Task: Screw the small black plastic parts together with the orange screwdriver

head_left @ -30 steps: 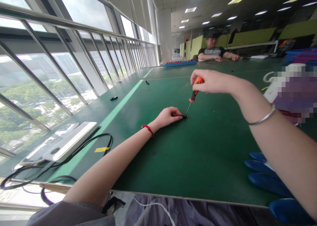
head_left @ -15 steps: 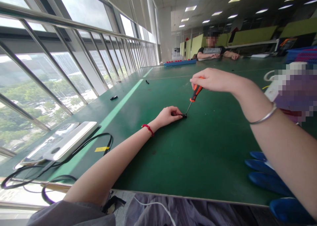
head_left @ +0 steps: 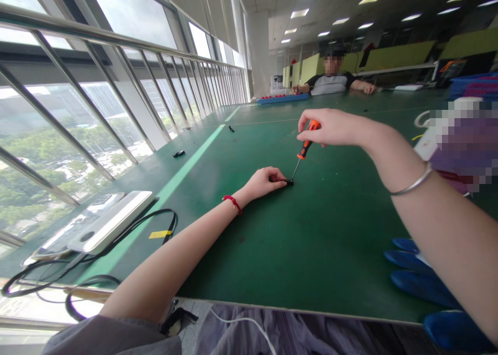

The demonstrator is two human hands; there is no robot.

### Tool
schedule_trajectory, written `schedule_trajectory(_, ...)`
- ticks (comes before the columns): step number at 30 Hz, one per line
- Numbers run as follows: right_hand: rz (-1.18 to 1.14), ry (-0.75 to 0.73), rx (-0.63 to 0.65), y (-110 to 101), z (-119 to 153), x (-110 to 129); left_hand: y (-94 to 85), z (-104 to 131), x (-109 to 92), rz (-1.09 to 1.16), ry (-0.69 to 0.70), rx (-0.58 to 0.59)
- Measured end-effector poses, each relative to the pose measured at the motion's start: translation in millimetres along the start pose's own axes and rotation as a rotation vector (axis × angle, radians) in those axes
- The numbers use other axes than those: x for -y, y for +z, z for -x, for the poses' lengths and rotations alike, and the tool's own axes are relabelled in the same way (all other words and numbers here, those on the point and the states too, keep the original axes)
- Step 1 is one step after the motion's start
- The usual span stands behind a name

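My left hand (head_left: 268, 181) rests on the green table, its fingers closed on a small black part (head_left: 288, 182). Most of that part is hidden under the fingers; only its right end sticks out. A screwdriver (head_left: 305, 146) with an orange and black handle leans over it, its tip touching the part's exposed end. Above the table, my right hand (head_left: 324, 128) has its fingers around the upper handle, with the orange top showing between thumb and forefinger.
Two black pieces, one nearer (head_left: 179, 154) and one farther (head_left: 231, 129), lie to the left. A white device (head_left: 112, 223) with black cables sits near the railing. Blue gloves (head_left: 424, 280) lie at lower right. Across the table, a person (head_left: 330, 83) sits by a blue tray (head_left: 282, 99).
My right hand's fingers have shifted on the screwdriver handle, exposing its orange top. My left hand stays put. The person opposite has moved a hand over to the blue tray.
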State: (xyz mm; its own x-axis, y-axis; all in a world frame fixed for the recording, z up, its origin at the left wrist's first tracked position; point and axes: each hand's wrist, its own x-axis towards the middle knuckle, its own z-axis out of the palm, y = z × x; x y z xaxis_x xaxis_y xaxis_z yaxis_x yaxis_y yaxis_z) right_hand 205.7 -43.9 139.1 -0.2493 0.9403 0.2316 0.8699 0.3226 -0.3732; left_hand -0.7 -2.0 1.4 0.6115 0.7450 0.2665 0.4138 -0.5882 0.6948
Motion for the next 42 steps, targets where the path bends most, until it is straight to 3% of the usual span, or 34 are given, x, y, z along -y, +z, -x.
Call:
schedule_trajectory(4,0.011,0.022,0.027,-1.2,2.4,2.0,-0.1,0.4,-0.6,0.005,0.002,0.003)
schedule_trajectory(9,0.004,-0.017,-0.027,-0.2,0.6,1.1,-0.1,0.4,0.1,0.004,0.004,0.002)
schedule_trajectory(14,-0.006,0.005,0.019,0.3,-1.8,-0.9,0.0,0.0,1.5,0.009,0.012,0.008)
schedule_trajectory(19,0.047,-0.022,-0.045,-0.5,-0.2,0.4,-0.1,0.2,0.3,0.001,-0.002,0.001)
schedule_trajectory(24,0.027,0.028,0.03,-1.4,2.4,1.8,-0.4,0.1,0.9,0.004,0.007,0.005)
schedule_trajectory(30,0.03,-0.022,-0.02,0.7,-0.4,0.2,-0.2,-0.1,0.6,0.001,-0.002,0.007)
schedule_trajectory(36,0.063,0.028,-0.01,0.3,0.7,1.2,-0.3,0.3,-0.1,0.006,-0.004,0.008)
schedule_trajectory(42,0.069,-0.042,-0.061,1.4,1.2,3.4,-0.1,0.3,-0.8,0.005,-0.027,0.0)
